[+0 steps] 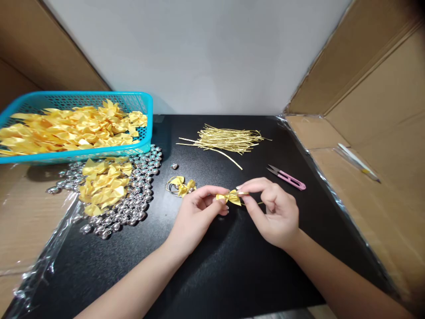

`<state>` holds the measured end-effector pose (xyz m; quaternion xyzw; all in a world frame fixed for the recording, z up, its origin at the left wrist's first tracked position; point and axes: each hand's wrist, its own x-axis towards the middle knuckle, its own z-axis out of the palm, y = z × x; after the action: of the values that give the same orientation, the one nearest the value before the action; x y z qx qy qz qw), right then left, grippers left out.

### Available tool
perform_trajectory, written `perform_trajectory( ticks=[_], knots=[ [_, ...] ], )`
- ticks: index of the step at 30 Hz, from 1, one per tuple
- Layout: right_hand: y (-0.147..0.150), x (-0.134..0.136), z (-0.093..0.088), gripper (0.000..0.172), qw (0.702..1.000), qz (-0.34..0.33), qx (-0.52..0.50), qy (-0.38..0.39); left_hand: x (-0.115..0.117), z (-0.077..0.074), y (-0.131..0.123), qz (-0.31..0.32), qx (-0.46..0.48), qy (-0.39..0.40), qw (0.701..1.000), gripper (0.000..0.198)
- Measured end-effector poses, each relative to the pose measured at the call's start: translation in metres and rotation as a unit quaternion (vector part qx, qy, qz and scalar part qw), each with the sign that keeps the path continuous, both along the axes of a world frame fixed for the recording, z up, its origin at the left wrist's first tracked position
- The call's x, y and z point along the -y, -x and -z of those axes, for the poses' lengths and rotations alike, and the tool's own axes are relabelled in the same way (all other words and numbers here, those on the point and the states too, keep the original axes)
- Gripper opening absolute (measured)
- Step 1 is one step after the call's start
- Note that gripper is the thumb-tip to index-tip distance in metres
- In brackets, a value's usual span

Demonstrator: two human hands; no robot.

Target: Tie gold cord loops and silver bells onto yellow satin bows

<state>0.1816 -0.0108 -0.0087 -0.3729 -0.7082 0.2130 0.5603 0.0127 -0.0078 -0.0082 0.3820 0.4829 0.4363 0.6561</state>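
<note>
Over the middle of the black table, a small yellow ribbon bow [233,198] is pinched between the thumb and fingers of my left hand [202,206]. To its right, the thumb and forefinger of my right hand [274,210] close on a thin gold cord [246,193] at the bow's edge. A loose bit of cord shows below the right fingertips. Behind my left hand lie finished-looking yellow bows [182,187] with cord loops and silver bells, partly hidden by that hand.
A blue basket [150,119] full of yellow bows stands at the back left. Before it, more bows [104,184] lie among silver bells [146,190]. Gold cords [229,139] are heaped at the back; pink thread snips [287,177] lie right. Cardboard walls [375,84] flank the table.
</note>
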Motion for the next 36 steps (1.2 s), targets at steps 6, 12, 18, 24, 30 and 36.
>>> perform_trajectory(
  ticks=[6, 12, 18, 24, 30, 36],
  knots=[
    [0.001, -0.001, 0.002, 0.039, 0.993, -0.025, -0.047, 0.104, -0.001, -0.001, -0.002, 0.003, 0.015, -0.022, 1.0, 0.012],
    [0.005, -0.003, 0.005, 0.037, 0.97, -0.056, -0.092, 0.219, -0.001, -0.002, 0.0, 0.009, 0.004, -0.04, 0.999, 0.009],
    [0.008, -0.003, 0.003, 0.04, 0.96, -0.041, -0.157, 0.23, 0.003, -0.001, 0.004, 0.005, -0.136, -0.184, 0.973, 0.005],
    [0.008, -0.001, 0.002, 0.041, 0.956, -0.052, -0.162, 0.24, 0.003, -0.001, 0.005, 0.009, -0.21, -0.293, 0.933, 0.003],
    [0.008, -0.001, 0.001, 0.041, 0.946, -0.059, -0.174, 0.268, -0.002, -0.006, 0.01, 0.034, -0.265, -0.379, 0.886, 0.005],
    [0.008, -0.002, -0.002, 0.044, 0.894, -0.072, -0.239, 0.371, -0.008, -0.01, 0.019, 0.088, -0.295, -0.454, 0.836, 0.007]
  ],
)
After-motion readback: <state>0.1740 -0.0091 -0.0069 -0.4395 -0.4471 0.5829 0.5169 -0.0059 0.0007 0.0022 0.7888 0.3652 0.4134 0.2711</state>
